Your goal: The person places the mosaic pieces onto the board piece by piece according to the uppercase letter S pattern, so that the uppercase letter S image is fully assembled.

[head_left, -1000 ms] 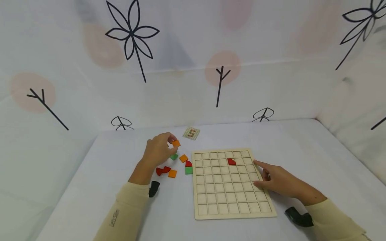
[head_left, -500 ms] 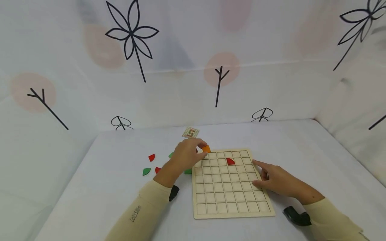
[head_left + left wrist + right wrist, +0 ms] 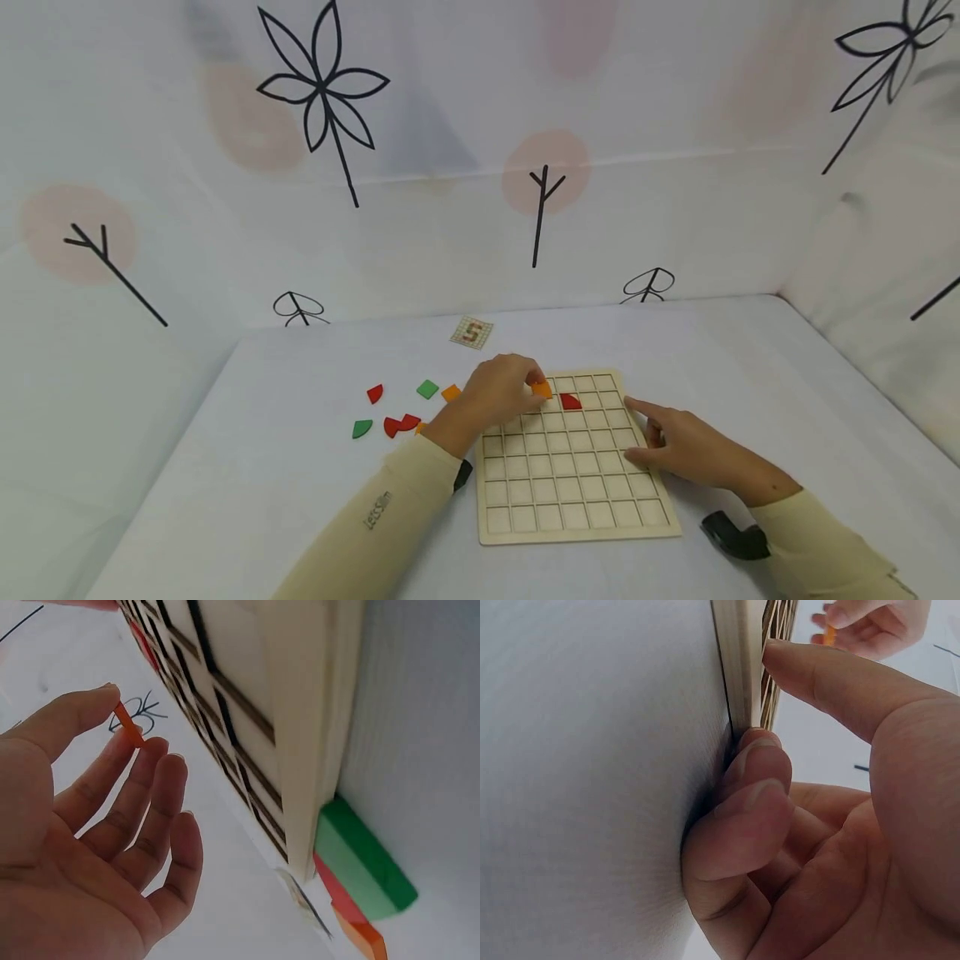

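Note:
My left hand point(image 3: 501, 390) pinches a thin orange square tile point(image 3: 542, 390) between thumb and fingertips. In the left wrist view the tile point(image 3: 127, 724) is seen nearly edge-on, apart from the wooden grid board point(image 3: 577, 533). In the head view it appears over the board's upper rows, left of a red quarter-circle tile point(image 3: 571, 402) lying in a cell. My right hand point(image 3: 690, 450) rests at the board's right edge, with index finger and thumb touching it. The right wrist view has the thumb point(image 3: 817, 675) at the board's top and the other fingers bent against its side.
Left of the board lie loose tiles: a green one point(image 3: 427, 389), a green quarter circle point(image 3: 362, 429), a red one point(image 3: 375, 393), more red ones point(image 3: 401, 425) and orange ones point(image 3: 450, 392). A small pattern card point(image 3: 472, 332) lies behind the board.
My left hand has carried the orange tile rightward from the loose tiles to over the board's upper rows. The right hand has stayed at the board's edge.

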### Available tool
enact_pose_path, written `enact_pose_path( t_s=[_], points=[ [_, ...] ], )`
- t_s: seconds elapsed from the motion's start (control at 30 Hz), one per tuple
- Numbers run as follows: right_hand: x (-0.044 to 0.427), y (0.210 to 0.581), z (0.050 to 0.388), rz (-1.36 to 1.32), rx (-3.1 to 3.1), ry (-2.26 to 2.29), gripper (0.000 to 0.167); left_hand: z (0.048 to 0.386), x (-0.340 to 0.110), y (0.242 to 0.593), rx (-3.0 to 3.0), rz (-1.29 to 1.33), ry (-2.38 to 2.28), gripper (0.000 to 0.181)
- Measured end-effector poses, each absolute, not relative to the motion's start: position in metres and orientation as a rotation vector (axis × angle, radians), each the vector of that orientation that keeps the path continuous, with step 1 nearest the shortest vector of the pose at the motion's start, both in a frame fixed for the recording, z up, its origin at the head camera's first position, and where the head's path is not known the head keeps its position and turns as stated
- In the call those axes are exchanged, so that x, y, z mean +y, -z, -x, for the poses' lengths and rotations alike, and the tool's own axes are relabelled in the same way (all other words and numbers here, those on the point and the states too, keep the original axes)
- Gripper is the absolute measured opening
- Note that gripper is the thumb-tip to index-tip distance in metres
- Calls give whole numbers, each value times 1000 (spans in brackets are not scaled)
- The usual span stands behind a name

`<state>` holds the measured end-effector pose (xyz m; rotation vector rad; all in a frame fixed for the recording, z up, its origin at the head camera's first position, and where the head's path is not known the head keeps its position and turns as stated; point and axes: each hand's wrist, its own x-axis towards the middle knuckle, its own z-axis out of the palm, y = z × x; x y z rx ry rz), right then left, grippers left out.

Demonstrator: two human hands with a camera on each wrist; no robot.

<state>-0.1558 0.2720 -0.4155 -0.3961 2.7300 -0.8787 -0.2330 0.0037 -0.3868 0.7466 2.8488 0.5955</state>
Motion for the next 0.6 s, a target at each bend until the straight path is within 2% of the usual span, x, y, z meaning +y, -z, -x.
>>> enact_pose_path(
  t_s=[0.6],
  points=[
    [271,415,156,402,2727,874,87,237,17,393,2821,-751,-463,21]
  ],
)
